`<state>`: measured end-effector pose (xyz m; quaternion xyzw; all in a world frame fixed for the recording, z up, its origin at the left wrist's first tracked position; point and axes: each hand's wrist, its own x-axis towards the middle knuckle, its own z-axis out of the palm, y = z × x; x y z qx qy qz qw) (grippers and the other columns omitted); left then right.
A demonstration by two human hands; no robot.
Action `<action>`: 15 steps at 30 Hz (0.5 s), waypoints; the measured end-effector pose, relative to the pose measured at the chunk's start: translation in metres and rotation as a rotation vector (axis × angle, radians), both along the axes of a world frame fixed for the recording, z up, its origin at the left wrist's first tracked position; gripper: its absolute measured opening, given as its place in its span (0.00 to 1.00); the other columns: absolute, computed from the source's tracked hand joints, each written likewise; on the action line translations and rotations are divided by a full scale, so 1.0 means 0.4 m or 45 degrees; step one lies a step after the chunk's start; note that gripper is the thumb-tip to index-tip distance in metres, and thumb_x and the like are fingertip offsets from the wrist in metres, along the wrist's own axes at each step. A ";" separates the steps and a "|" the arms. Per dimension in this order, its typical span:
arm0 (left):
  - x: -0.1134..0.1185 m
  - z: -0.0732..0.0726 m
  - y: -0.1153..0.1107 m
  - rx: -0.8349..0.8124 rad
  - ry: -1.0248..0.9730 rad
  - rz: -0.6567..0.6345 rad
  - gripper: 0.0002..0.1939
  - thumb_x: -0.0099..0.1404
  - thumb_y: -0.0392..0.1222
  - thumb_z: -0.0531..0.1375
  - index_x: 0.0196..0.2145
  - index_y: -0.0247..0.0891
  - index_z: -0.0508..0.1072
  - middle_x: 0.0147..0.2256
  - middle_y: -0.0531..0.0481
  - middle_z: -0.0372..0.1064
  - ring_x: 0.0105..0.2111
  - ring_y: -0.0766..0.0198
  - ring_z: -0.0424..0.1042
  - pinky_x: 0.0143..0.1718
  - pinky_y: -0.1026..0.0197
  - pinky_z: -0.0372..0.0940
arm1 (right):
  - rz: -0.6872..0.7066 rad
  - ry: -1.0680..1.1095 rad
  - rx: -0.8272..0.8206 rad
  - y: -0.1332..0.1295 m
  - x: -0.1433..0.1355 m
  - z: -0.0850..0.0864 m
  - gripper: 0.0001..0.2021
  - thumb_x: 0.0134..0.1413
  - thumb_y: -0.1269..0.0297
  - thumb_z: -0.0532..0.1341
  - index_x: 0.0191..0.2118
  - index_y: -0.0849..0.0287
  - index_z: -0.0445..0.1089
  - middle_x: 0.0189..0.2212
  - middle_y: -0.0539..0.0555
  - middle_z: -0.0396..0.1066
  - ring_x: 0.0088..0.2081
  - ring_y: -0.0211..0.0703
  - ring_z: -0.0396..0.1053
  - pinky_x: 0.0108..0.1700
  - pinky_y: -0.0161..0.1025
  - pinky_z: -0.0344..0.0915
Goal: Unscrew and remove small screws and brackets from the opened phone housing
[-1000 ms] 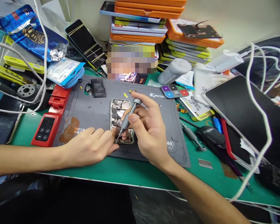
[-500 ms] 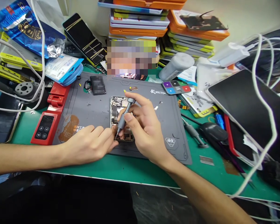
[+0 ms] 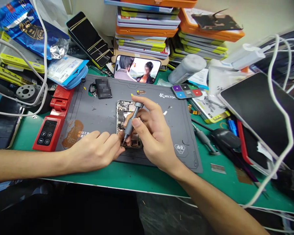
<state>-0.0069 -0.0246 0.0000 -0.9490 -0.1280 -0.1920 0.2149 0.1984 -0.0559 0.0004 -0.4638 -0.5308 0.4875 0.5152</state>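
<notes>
An opened smartphone (image 3: 121, 115) lies on the grey work mat (image 3: 98, 109), its inner boards and metal frame exposed. My right hand (image 3: 158, 140) is closed around a grey precision screwdriver (image 3: 129, 127), with the forefinger resting by its top cap. The screwdriver leans, its tip down at the phone's lower left corner. My left hand (image 3: 100, 150) is closed at that same corner, its fingertips gripping the phone's edge beside the tip. The fingers hide much of the phone's lower half and right side.
Behind the mat, a phone playing a video (image 3: 137, 69) leans against stacked boxes (image 3: 147, 32). A black battery-like part (image 3: 104, 88) lies at the mat's upper left. A red device (image 3: 47, 133) borders the left; another screwdriver (image 3: 205, 139) and a white cable (image 3: 281, 111) are right.
The view has shifted slightly, and the propped phone's screen now shows clearly. Both hands, the screwdriver and the opened smartphone keep nearly the same places.
</notes>
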 end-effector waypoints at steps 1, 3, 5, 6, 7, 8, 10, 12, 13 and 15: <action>0.000 0.000 0.000 0.004 0.004 -0.002 0.14 0.79 0.43 0.58 0.34 0.35 0.71 0.27 0.54 0.64 0.26 0.64 0.64 0.25 0.56 0.53 | -0.002 -0.010 -0.002 0.000 0.000 -0.001 0.21 0.72 0.52 0.59 0.66 0.39 0.59 0.40 0.51 0.71 0.26 0.39 0.72 0.25 0.42 0.76; -0.001 -0.001 0.001 0.007 0.018 -0.003 0.14 0.79 0.43 0.59 0.34 0.35 0.71 0.27 0.54 0.64 0.25 0.64 0.64 0.25 0.56 0.53 | -0.004 -0.022 -0.003 0.001 0.001 -0.002 0.21 0.72 0.52 0.59 0.66 0.39 0.59 0.40 0.51 0.72 0.26 0.39 0.73 0.25 0.43 0.77; -0.003 -0.003 0.001 0.005 0.033 0.000 0.14 0.78 0.43 0.59 0.35 0.35 0.72 0.27 0.54 0.64 0.25 0.64 0.64 0.25 0.55 0.53 | 0.000 -0.017 0.000 0.001 0.001 -0.001 0.21 0.72 0.52 0.59 0.66 0.40 0.59 0.40 0.51 0.72 0.26 0.39 0.73 0.25 0.43 0.77; -0.003 -0.004 0.002 0.004 0.039 -0.001 0.13 0.78 0.44 0.59 0.35 0.34 0.72 0.27 0.54 0.64 0.25 0.64 0.65 0.25 0.55 0.53 | 0.002 -0.012 0.001 0.001 0.000 -0.001 0.21 0.72 0.52 0.59 0.66 0.40 0.59 0.40 0.51 0.72 0.26 0.39 0.73 0.25 0.43 0.77; -0.004 -0.005 0.002 0.003 0.040 -0.001 0.13 0.78 0.44 0.59 0.36 0.34 0.72 0.27 0.54 0.64 0.25 0.64 0.65 0.25 0.55 0.54 | 0.003 -0.007 0.001 0.001 0.000 0.000 0.21 0.72 0.53 0.59 0.66 0.40 0.59 0.40 0.51 0.72 0.26 0.39 0.73 0.25 0.43 0.77; -0.004 -0.005 0.002 0.001 0.039 0.000 0.13 0.78 0.44 0.59 0.36 0.34 0.72 0.27 0.54 0.64 0.25 0.64 0.65 0.25 0.55 0.54 | 0.003 -0.002 0.004 0.000 0.000 0.001 0.20 0.72 0.54 0.59 0.66 0.39 0.60 0.40 0.51 0.71 0.26 0.39 0.73 0.25 0.43 0.77; -0.004 -0.006 0.001 -0.003 0.033 -0.001 0.13 0.78 0.44 0.59 0.36 0.34 0.72 0.28 0.54 0.65 0.26 0.64 0.65 0.25 0.56 0.54 | 0.005 0.004 0.007 0.000 0.001 0.001 0.20 0.72 0.54 0.59 0.65 0.39 0.60 0.40 0.50 0.71 0.26 0.38 0.73 0.25 0.42 0.77; -0.003 -0.006 0.000 -0.003 0.023 -0.001 0.13 0.78 0.43 0.59 0.36 0.33 0.72 0.28 0.54 0.65 0.25 0.64 0.65 0.25 0.55 0.53 | 0.006 0.005 0.010 0.000 0.001 0.001 0.20 0.72 0.54 0.59 0.66 0.39 0.60 0.40 0.50 0.71 0.26 0.38 0.72 0.25 0.42 0.76; -0.002 -0.005 0.000 -0.001 0.020 -0.002 0.13 0.78 0.43 0.59 0.36 0.34 0.72 0.28 0.54 0.65 0.25 0.64 0.65 0.25 0.55 0.53 | 0.009 0.004 0.012 0.000 0.001 0.001 0.20 0.72 0.54 0.59 0.66 0.39 0.60 0.40 0.50 0.71 0.26 0.38 0.72 0.25 0.42 0.76; -0.002 -0.005 -0.001 0.004 0.018 -0.003 0.13 0.79 0.43 0.59 0.36 0.34 0.72 0.27 0.54 0.65 0.25 0.64 0.65 0.25 0.56 0.53 | 0.011 0.003 0.010 -0.001 0.001 0.000 0.20 0.73 0.54 0.59 0.66 0.39 0.60 0.40 0.50 0.71 0.26 0.38 0.72 0.25 0.42 0.76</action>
